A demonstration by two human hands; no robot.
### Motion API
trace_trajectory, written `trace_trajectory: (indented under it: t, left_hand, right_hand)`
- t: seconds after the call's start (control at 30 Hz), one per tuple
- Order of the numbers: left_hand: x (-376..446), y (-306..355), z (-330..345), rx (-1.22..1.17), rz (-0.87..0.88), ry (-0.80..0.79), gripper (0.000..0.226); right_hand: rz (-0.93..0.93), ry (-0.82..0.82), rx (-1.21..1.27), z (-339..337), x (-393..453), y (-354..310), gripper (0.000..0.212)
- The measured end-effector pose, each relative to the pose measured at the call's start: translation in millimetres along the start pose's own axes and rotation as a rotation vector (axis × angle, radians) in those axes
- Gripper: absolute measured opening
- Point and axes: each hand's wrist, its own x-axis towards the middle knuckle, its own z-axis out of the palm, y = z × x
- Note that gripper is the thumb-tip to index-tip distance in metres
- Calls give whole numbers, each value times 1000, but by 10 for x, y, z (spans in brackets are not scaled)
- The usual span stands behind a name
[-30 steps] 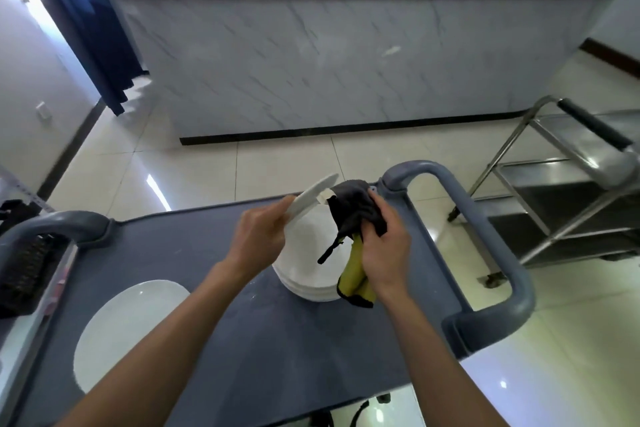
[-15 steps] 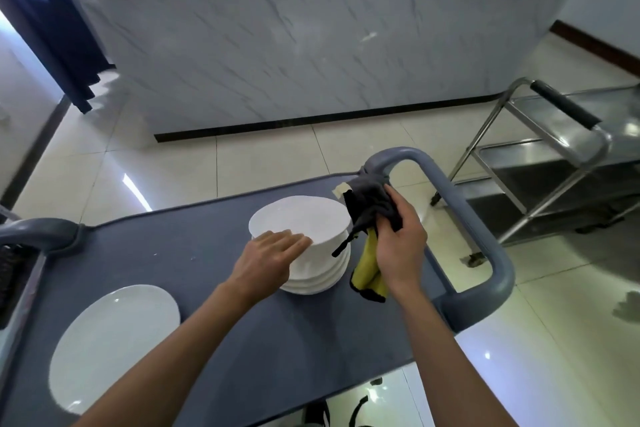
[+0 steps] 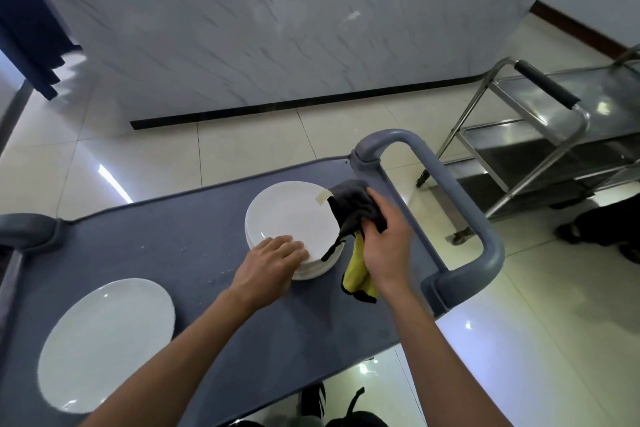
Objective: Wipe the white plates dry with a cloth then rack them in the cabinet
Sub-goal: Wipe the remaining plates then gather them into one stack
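A stack of white plates (image 3: 291, 218) sits toward the right end of the grey cart top (image 3: 156, 253), the layers showing at its near edge (too tightly nested for me to count them). One more white plate (image 3: 104, 343) lies flat by itself at the left end of the same cart, well apart from the stack.

The left hand (image 3: 268, 269) rests on the near rim of the top plate, fingers laid out fairly straight over the white surface, palm down, nothing pinched. The right hand (image 3: 384, 243) is curled round a bunched cloth (image 3: 355, 215), dark grey on one face and yellow on the other; the grey part touches the right rim of the stack, while the yellow part hangs below the fist over the cart top.

The cart has two rounded grey handles: one loop (image 3: 450, 204) just right of the plates, the other (image 3: 24, 229) at the far left. Beyond, on the pale tiled floor (image 3: 242, 149), stands one steel trolley (image 3: 554, 135) with a black grip, and behind everything a marble-faced counter (image 3: 277, 28).
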Motion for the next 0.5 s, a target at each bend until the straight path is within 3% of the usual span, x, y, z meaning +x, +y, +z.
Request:
trace_trajectory:
  t: [0.13, 0.5]
  left_hand:
    - [-37, -36, 89, -53, -17, 4, 20]
    - [-40, -88, 53, -109, -55, -79, 28]
  right_hand:
    - [5, 13, -48, 12, -55, 3, 44]
    - [23, 8, -105, 89, -222, 13, 45]
